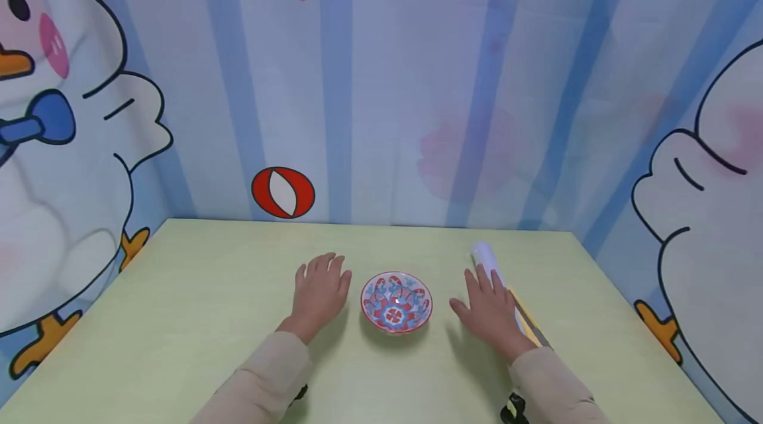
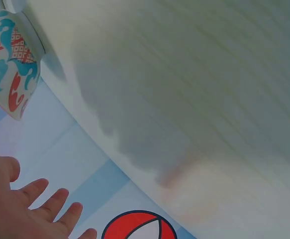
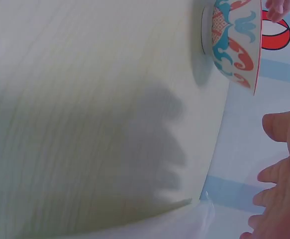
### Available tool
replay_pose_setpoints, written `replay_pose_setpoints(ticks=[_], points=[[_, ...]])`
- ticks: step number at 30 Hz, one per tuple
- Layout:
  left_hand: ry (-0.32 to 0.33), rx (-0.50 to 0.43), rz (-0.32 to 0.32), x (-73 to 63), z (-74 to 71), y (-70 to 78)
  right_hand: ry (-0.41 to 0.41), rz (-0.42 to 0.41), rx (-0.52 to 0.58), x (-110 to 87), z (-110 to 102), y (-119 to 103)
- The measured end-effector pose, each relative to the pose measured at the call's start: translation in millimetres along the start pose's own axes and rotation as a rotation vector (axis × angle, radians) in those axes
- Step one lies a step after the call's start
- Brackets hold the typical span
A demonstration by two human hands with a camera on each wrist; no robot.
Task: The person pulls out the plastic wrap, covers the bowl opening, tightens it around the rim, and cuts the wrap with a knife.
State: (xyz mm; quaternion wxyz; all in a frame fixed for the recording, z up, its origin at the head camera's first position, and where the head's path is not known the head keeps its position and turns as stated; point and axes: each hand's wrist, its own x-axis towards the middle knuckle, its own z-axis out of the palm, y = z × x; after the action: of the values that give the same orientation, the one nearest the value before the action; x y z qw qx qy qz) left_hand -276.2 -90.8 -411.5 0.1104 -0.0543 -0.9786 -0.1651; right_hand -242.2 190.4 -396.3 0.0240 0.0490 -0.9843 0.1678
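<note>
A bowl [image 1: 396,303] with a red, blue and white pattern stands upright on the pale table between my hands. The wrist views show the outside of this bowl [image 2: 15,59], painted in orange-red and teal. To its left, my left hand [image 1: 318,295] hovers over the table, fingers spread and nothing in it. On the other side, my right hand [image 1: 491,311] is held with fingers extended, apart from the bowl. Behind and partly under that hand lies a pale lavender roll [image 1: 487,256]; whether the hand touches it I cannot tell.
A yellow and dark strip [image 1: 527,319] lies beside the roll, partly covered by the right hand and sleeve. Beyond the table's [image 1: 226,265] back edge hangs a blue-and-white striped curtain [image 1: 381,93] with printed ducks and a red ball.
</note>
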Motion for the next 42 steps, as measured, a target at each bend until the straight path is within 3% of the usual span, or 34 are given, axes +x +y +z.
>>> replay_pose_setpoints(ticks=[6,13,18,28,37,42], points=[[0.021,-0.015,0.007,-3.2,-4.9,-4.6,-0.027,0.057,-0.019,-12.3,-14,16],[-0.098,-0.135,0.028,-16.0,-4.1,-13.1,-0.104,0.128,-0.019,-39.5,-20,40],[-0.128,-0.176,0.037,-22.1,-9.2,-18.9,-0.121,0.156,-0.063,-48.4,-14,45],[-0.154,-0.204,0.040,-27.1,-15.7,-25.2,-0.004,0.079,-0.146,-55.1,-3,47],[-0.182,-0.170,0.051,-23.6,-13.1,-23.5,-0.007,0.047,-0.206,-47.5,2,47],[-0.160,-0.122,0.085,-15.4,-12.8,-20.2,0.016,-0.002,-0.190,-40.1,3,46]])
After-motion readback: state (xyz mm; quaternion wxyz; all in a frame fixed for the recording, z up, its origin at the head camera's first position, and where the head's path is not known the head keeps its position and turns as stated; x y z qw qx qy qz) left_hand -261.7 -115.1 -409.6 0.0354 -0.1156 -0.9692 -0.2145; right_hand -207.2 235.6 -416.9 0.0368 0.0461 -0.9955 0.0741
